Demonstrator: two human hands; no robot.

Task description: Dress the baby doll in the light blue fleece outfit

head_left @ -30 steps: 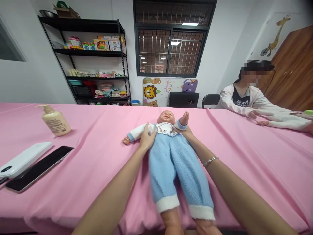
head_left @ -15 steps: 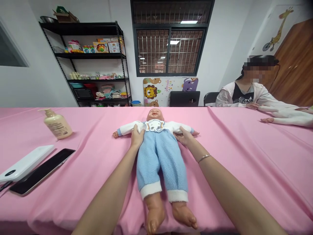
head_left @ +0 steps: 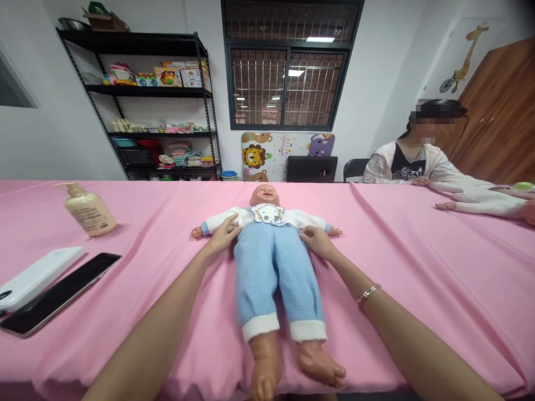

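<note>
While the doll [head_left: 256, 253] lay face up between them, our left hand [head_left: 224, 236] and right hand [head_left: 318, 241] touched its sides; whether either pinched, we couldn't tell.

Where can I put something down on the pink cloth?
Two bare patches of pink cloth: one between the black phone and the left hand, another between the right hand and the person in the pale jacket. It's crowded by the pump bottle, phone and white device, and around the doll.

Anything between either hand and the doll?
Nothing visible. The left hand and right hand both touch the doll, one at each side. The pump bottle and black phone sit apart, off to the left.
</note>
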